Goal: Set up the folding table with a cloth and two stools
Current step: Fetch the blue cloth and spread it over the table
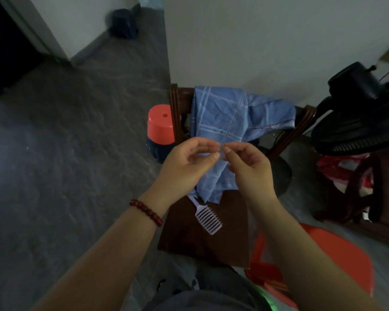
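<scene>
A blue checked cloth [222, 115] lies draped over the back and seat of a dark wooden chair [202, 241]. My left hand [184, 164] and my right hand [247, 162] meet fingertip to fingertip just above it and pinch what looks like a fold of the cloth; the spot is blurred. A red plastic stool [161, 126] stands stacked on a dark blue one [157, 151] left of the chair. Another red plastic stool [337, 261] is at the lower right, partly behind my right forearm. No folding table is in view.
A lilac comb [208, 217] lies on the chair seat below the cloth. A black standing fan [357, 113] and a dark rack with red and pink items [355, 176] crowd the right side. A dark bin [124, 23] stands by the far wall. Grey floor [65, 142] spreads left.
</scene>
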The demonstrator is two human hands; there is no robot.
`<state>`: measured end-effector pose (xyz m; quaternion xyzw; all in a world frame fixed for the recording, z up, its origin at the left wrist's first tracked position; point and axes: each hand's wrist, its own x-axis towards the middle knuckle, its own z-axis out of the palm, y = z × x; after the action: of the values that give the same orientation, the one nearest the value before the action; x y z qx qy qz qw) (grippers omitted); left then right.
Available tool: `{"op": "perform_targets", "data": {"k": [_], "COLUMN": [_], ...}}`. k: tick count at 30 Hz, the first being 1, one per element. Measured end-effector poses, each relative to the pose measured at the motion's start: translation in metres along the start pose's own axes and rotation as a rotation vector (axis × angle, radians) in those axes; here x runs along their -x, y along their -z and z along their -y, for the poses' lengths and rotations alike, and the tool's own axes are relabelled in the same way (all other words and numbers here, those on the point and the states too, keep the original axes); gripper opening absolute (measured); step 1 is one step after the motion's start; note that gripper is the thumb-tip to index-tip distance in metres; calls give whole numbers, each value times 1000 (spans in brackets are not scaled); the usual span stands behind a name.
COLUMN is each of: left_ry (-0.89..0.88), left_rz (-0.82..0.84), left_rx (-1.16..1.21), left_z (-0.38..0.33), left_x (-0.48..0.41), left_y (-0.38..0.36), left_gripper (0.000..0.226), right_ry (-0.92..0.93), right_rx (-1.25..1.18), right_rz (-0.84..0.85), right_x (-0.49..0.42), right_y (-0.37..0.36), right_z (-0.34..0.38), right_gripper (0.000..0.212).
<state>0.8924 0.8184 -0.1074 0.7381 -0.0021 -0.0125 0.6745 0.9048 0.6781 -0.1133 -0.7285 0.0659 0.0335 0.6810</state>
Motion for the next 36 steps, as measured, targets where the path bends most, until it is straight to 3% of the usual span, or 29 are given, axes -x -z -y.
{"op": "perform_targets", "data": {"k": [10, 15, 20, 27, 32, 36], "left_ry": [159, 230, 267, 328, 347, 449], "left_rz": [-153, -220, -239, -288, -381, -357], "left_rx": [-237, -257, -346, -372, -360, -312], "left_z": [9, 21, 28, 41, 37, 39], "left_x": [-118, -158, -185, -206, -206, -204], "left_y": [-28, -32, -40, -42, -38, -32], "left_gripper": [18, 30, 44, 59, 78, 60], "right_ry": [-77, -145, -193, -261, -260, -219], "right_rx": [160, 240, 256, 173, 186, 224], "right_rz": [22, 22, 39, 19, 28, 77], "right_x": [-127, -171, -191, -205, -209, -210], "right_y": [25, 22, 18, 22, 18, 18], "right_z": [-1, -16, -20, -26, -29, -32], "right_gripper": [25, 51, 59, 60, 49, 23]}}
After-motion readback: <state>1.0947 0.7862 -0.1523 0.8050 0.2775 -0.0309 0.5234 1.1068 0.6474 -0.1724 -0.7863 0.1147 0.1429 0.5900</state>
